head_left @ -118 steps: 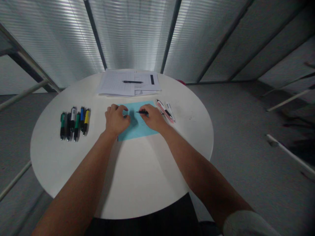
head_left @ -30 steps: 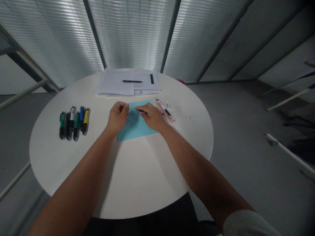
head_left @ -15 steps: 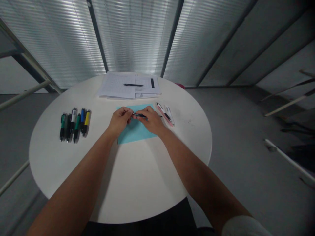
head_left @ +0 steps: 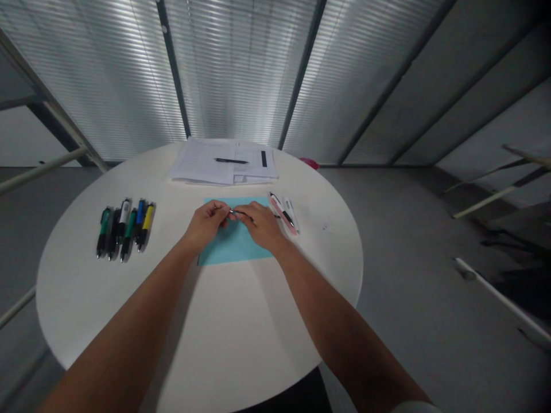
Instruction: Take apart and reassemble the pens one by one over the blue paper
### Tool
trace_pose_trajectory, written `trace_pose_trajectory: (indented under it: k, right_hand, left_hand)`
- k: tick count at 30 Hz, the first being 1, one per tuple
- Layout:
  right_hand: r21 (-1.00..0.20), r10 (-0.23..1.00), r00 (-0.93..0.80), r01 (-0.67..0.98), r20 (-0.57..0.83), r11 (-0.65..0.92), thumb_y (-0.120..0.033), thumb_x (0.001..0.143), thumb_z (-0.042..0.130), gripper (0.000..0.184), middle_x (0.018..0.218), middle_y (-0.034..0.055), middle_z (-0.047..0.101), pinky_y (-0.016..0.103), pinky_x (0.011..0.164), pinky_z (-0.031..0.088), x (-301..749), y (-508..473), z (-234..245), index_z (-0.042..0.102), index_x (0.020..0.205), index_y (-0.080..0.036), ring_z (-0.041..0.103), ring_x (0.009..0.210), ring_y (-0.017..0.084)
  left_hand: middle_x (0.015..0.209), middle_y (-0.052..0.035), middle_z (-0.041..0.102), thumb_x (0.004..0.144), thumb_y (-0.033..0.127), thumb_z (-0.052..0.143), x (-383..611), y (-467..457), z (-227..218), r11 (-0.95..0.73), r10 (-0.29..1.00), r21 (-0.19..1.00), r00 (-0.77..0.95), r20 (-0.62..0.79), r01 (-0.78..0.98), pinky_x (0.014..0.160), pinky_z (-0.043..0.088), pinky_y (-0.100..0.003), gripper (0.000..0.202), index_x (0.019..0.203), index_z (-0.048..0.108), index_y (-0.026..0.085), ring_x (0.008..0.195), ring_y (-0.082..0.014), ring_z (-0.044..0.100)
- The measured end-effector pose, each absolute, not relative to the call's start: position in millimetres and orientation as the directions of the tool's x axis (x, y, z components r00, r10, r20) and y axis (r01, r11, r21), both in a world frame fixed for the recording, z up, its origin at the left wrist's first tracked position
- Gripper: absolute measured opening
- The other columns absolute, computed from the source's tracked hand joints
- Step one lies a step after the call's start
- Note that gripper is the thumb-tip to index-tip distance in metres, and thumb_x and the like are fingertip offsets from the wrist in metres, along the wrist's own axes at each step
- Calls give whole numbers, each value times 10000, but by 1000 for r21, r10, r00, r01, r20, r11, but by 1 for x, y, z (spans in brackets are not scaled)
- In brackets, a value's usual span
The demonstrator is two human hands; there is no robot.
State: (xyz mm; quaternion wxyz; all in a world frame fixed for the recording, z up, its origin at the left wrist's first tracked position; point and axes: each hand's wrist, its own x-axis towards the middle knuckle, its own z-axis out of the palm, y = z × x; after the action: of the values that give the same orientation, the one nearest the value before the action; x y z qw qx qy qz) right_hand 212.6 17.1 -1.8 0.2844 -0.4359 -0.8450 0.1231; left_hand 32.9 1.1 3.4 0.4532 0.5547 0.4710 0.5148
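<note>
Over a light-blue sheet (head_left: 232, 246), my two hands meet at a dark pen (head_left: 238, 213). My left hand (head_left: 205, 225) is closed, its thumb and forefinger pinching the pen's silvery end. Wrapped around the pen's dark barrel is my right hand (head_left: 263, 226), with the other end showing past its far side. Most of the barrel is hidden by the fingers. Just right of that hand lie a white-and-black pen (head_left: 282, 209) with something pink beneath it, and a slim white piece (head_left: 291, 213).
On the round white table (head_left: 241, 332), several thick pens in green, black, white, blue and yellow lie at the left, among them a yellow pen (head_left: 146, 226). Stacked papers (head_left: 202, 163) with a black pen (head_left: 231, 161) on top lie at the far edge, before blinds (head_left: 232, 74).
The camera view has shifted slightly, so the table sits lower in the picture. Both hands stay together on the pen, with only a slight change of its angle.
</note>
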Motion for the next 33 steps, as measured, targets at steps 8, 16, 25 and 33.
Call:
trace_pose_trajectory:
  k: [8,16,25,33]
  right_hand:
    - [-427,822,-468,703,324,569,-400,1030,394,349,1021,41,660,312,815,340,212,14,-1,654,1236,-290,578,984,184]
    - [-409,826,-477,718,301,563,-355,1022,428,314,1025,50,661,315,822,346,212,14,-1,654,1220,-262,580,998,192]
    - [-407,819,-468,712,333,572,-351,1008,464,268,1033,47,665,313,805,364,214,15,-4,670,1150,-254,596,995,193]
    - [-397,799,-487,696,351,599,-359,1011,460,281,1022,39,673,317,796,367,216,18,-7,670,1171,-261,608,989,194]
  left_hand:
    - [731,-30,668,851,409,637,32,1,-2,-157,986,983,72,150,95,625,418,-269,243,825,625,168,624,-119,539]
    - [729,-37,681,829,397,664,35,2,-3,-150,987,987,65,146,63,619,427,-270,239,833,615,163,608,-116,537]
    - [732,-22,657,856,371,624,37,3,-8,-186,980,977,98,176,105,598,410,-262,206,855,599,167,606,-111,527]
    - [711,-13,623,857,352,602,39,2,-7,-192,980,969,83,180,156,583,390,-263,185,857,600,167,602,-115,502]
